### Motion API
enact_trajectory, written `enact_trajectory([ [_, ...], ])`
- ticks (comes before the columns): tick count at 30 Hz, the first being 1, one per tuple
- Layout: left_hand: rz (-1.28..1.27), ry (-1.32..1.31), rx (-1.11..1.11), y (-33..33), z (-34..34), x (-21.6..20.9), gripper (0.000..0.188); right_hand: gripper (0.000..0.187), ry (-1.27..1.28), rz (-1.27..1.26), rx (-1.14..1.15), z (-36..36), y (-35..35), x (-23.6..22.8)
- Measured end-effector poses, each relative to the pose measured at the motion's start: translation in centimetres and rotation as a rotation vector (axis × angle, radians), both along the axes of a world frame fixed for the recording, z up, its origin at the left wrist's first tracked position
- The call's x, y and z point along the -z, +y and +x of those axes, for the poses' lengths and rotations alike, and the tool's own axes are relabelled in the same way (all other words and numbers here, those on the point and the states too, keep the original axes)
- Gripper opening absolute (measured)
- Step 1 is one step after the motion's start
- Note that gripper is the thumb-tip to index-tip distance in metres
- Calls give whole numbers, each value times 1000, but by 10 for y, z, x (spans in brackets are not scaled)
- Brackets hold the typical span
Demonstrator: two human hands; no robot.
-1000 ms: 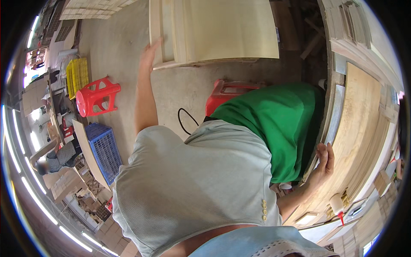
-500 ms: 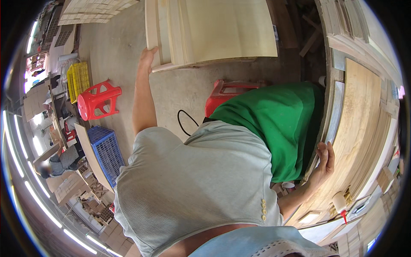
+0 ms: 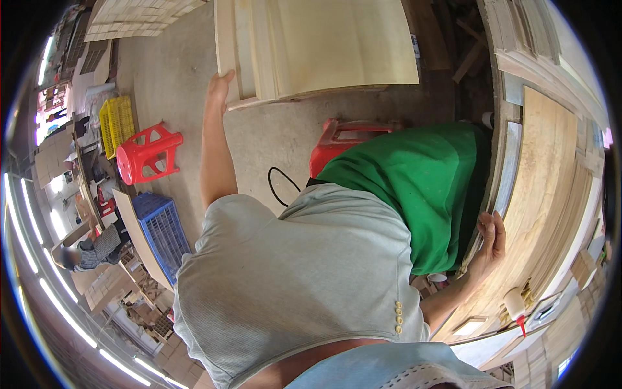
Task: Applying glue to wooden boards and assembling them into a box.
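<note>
I see my left hand gripping a pale board at eleven o'clock, my right hand curled at three, hold unclear.

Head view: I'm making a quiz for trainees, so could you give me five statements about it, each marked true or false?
1. The left hand grips a pale wooden strip. True.
2. The right hand is at the edge of a wooden board. True.
3. The right hand holds a bottle. False: the red-tipped bottle is apart from it.
4. Blue cloth covers the lap. False: the lap cloth is green.
5. A yellow crate shows at the left. True.
</note>
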State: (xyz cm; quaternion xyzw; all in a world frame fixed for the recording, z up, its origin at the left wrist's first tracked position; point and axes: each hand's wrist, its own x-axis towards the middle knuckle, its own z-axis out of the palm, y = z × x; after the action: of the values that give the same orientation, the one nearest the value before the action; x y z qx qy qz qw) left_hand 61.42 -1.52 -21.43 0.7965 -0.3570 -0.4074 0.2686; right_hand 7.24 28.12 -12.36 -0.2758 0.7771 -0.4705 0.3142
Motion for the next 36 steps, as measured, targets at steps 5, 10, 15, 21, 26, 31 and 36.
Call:
enact_trajectory([
  [5, -4, -11, -42, 1, -7, -4, 57, 30, 13, 11, -3, 1, 1, 2],
  [10, 37, -2, -38, 3, -8, -9, 77, 30, 4, 25, 9, 6, -1, 1],
  [15, -11, -34, -19, -4, -16, -11, 61, 30, 13, 31, 39, 7, 1, -1],
  [21, 36, 186, 148, -9, 21, 19, 60, 26, -60, 75, 109, -5, 3, -20],
  [26, -165, -527, 615, -41, -28, -41, 52, 27, 265, -44, 375, -63, 37, -37],
  [31, 212, 305, 1424, 32, -303, -138, 28, 34, 599, -128, 755, -136, 96, -42],
  [36, -388, 507, 1611, 79, -556, -158, 35, 39, 887, -9, 924, -226, 124, -32],
])
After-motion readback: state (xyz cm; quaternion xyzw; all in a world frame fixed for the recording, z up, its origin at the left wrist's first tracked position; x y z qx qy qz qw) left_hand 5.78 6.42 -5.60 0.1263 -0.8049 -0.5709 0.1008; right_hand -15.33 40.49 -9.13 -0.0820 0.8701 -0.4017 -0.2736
